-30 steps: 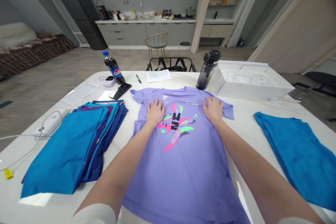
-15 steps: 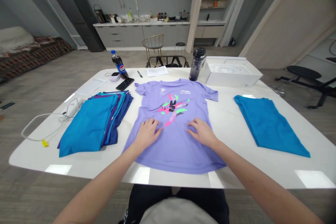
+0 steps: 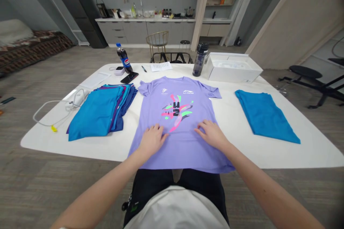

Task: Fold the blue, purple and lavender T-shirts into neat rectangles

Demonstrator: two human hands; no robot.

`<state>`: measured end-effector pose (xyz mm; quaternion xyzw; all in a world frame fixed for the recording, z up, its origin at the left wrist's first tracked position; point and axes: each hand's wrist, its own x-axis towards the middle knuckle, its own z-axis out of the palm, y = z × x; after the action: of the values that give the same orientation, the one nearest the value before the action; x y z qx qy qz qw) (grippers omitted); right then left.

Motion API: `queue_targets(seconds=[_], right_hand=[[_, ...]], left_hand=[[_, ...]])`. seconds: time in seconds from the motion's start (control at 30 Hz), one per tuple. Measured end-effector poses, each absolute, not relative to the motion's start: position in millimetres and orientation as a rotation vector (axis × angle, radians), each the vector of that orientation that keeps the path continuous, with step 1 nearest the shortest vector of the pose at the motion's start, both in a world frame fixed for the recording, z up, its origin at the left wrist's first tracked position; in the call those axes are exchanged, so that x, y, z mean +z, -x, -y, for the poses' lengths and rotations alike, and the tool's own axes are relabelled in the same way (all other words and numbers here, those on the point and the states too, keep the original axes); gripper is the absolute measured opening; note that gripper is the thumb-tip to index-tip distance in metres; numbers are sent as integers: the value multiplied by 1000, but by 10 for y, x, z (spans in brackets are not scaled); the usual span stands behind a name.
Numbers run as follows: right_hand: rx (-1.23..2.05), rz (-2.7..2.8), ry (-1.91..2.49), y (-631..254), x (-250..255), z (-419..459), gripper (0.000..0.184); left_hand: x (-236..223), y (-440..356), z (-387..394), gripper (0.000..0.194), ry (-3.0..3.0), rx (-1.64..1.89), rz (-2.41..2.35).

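Note:
A lilac T-shirt [image 3: 177,114] with a pink, green and black print lies spread flat, front up, on the white table [image 3: 231,121]. My left hand [image 3: 151,140] rests flat on its lower left part, fingers stretched out. My right hand [image 3: 212,134] lies flat on its lower right part, fingers spread. Both hands are below the print, near the hem, which hangs slightly over the table's near edge.
A stack of folded blue and purple shirts [image 3: 102,111] lies to the left, a single blue shirt [image 3: 264,116] to the right. At the far side stand a cola bottle [image 3: 124,58], a phone [image 3: 129,77], a paper sheet [image 3: 160,66], a dark drink bottle [image 3: 200,59] and a white box [image 3: 232,68]. A white cable [image 3: 56,109] lies far left.
Both hands slid from the shirt's chest down toward the hem, staying flat on the cloth. The view pulled back from the table.

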<state>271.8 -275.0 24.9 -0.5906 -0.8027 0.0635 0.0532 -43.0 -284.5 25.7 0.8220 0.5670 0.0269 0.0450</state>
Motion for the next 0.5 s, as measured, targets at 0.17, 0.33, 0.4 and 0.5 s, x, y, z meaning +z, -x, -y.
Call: queue_targets(seconds=[0.17,0.33,0.4,0.5], right_hand=[[30,2307,1886,-2652,138,2164,49],[-16,2315,1968,-2721,15,2252,48],[-11,2286,1995,-2775,31,2228,47],[-5,2228,1989,-2871,91,1868,46]], left_hand=[[164,353,1965,52,-2537,228,-1751],[-42,332,2007,60,-2449,220,-1890],[-34,345,1983,57,-2472,250,-1854],[51,437,1534,47,-2495,343,-1870]])
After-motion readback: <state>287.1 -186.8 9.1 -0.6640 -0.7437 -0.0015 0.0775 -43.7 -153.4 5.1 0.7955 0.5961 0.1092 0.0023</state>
